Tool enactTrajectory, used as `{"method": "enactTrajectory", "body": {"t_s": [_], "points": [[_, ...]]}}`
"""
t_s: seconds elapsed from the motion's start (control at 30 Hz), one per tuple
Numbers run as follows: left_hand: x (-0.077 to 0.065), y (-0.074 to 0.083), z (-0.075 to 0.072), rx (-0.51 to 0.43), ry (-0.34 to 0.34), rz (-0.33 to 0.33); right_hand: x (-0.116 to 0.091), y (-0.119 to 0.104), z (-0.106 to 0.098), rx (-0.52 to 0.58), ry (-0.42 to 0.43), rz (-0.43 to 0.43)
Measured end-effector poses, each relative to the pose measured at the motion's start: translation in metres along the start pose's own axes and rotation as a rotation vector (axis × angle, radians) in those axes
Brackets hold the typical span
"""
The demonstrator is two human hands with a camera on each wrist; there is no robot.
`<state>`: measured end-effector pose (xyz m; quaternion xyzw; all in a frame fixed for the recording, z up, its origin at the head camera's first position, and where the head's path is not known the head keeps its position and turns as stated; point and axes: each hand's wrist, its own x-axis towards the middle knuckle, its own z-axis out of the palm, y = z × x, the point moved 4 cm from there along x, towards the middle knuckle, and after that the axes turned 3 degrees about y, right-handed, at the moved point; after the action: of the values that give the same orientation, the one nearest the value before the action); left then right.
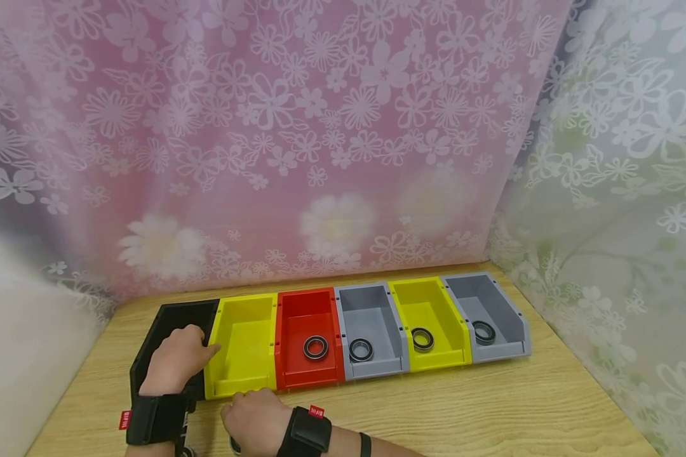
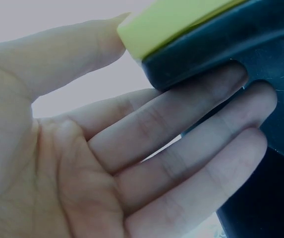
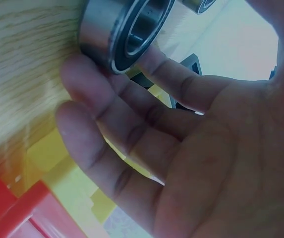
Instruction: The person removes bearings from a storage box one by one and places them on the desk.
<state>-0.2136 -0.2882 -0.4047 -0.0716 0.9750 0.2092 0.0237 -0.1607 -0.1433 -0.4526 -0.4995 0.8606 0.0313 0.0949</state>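
Observation:
My left hand is over the black bin at the row's left end. Its thumb lies against the edge of the neighbouring yellow bin, its fingers on the black side, so the paired walls sit between them in the left wrist view. The inside of the black bin is partly hidden by the hand. My right hand is low in front of the yellow bin. It holds a steel ball bearing with a dark seal at its fingertips, close to the wooden table. From above, the hand hides most of that bearing.
Red, grey, yellow and grey bins continue the row to the right, each with one bearing inside. Another bearing lies by my left wrist. A flowered curtain stands behind the wooden table.

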Motion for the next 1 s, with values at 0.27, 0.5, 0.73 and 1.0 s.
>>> {"method": "enactTrajectory", "body": {"t_s": [0.27,0.5,0.73,1.0], "points": [[0.000,-0.001,0.001,-0.007,-0.005,-0.002,0.000,0.000,0.003,-0.004,0.004,-0.001],[0.001,-0.001,0.001,-0.012,-0.001,0.001,0.000,0.000,0.004,-0.016,0.004,0.003],[0.000,-0.002,0.002,-0.010,-0.003,0.003,-0.002,0.000,-0.003,0.014,0.000,0.012],[0.000,0.000,0.001,-0.007,0.004,0.018,-0.006,0.006,-0.030,-0.001,0.135,0.012]]}}
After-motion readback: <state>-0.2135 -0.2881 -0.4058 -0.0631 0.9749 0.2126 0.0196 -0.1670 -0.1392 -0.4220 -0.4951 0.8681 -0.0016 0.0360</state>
